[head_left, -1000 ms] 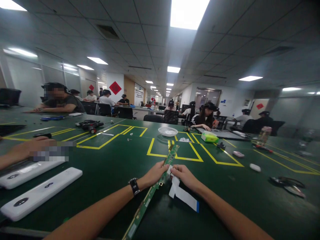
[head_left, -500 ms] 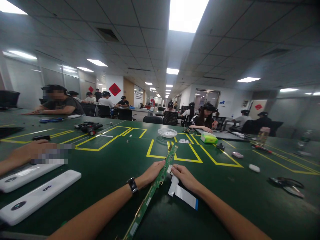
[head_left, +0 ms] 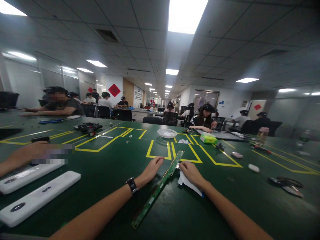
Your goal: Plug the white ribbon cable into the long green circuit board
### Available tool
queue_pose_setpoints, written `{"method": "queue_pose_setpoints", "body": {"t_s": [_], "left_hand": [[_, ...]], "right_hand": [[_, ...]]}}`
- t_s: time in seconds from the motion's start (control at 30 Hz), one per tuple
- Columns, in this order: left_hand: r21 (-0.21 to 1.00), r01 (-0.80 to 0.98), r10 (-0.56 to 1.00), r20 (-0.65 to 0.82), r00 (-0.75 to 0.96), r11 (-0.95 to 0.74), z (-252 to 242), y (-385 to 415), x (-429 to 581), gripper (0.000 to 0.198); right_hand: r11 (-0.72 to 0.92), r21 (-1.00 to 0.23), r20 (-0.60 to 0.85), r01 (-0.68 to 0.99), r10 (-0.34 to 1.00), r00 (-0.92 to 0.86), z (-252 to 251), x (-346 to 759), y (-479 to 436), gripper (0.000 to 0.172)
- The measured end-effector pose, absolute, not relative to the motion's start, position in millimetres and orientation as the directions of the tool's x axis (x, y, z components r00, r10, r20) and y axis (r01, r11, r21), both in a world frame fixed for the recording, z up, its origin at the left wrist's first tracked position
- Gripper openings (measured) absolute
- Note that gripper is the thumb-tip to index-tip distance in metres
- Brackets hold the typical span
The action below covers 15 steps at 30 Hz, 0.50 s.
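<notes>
A long, narrow green circuit board (head_left: 163, 182) slants across the middle, its far end near the yellow tape lines. My left hand (head_left: 151, 168), with a dark watch on the wrist, is just left of the board and apart from it. Its fingers are stretched forward and hold nothing. On the other side, my right hand (head_left: 191, 171) pinches a white flat ribbon cable (head_left: 188, 183) beside the board's edge. The cable hangs below the fingers, its blue-tipped end partly covered by the hand. Whether the cable's near end touches the board is hidden by my fingertips.
A white woven basket (head_left: 167, 133) stands farther back on the green table. Two white bar-shaped devices (head_left: 42, 196) lie at left, near another person's hand (head_left: 32, 153). A green-yellow packet (head_left: 209, 138), a white oval object (head_left: 254, 168) and a dark coiled cable (head_left: 285, 185) lie right.
My left hand has let go of the circuit board and sits left of it. The board has shifted right and lower. My right hand moved slightly right with the ribbon cable, now covering more of it.
</notes>
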State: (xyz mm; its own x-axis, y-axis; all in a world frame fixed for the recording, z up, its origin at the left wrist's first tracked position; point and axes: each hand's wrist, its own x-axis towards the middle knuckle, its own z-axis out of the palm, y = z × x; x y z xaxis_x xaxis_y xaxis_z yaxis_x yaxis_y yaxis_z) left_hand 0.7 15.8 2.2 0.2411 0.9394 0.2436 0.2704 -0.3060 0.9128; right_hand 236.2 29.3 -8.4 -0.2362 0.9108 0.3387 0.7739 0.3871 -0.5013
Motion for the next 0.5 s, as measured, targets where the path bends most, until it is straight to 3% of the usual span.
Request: {"method": "queue_pose_setpoints", "body": {"t_s": [0.2,0.4,0.5], "left_hand": [[0.879,0.284,0.91,0.307,0.279,-0.383,-2,16,2,0.043],[0.862,0.29,0.895,0.331,0.299,-0.415,-3,15,3,0.042],[0.85,0.314,0.892,0.33,0.311,-0.424,-4,13,4,0.041]], "right_hand": [[0.214,-0.28,0.373,0.936,0.923,-0.1,-12,267,47,0.038],[0.185,-0.105,0.356,0.977,0.924,-0.137,-20,270,48,0.028],[0.187,-0.074,0.375,0.98,0.915,-0.147,-23,267,47,0.027]]}}
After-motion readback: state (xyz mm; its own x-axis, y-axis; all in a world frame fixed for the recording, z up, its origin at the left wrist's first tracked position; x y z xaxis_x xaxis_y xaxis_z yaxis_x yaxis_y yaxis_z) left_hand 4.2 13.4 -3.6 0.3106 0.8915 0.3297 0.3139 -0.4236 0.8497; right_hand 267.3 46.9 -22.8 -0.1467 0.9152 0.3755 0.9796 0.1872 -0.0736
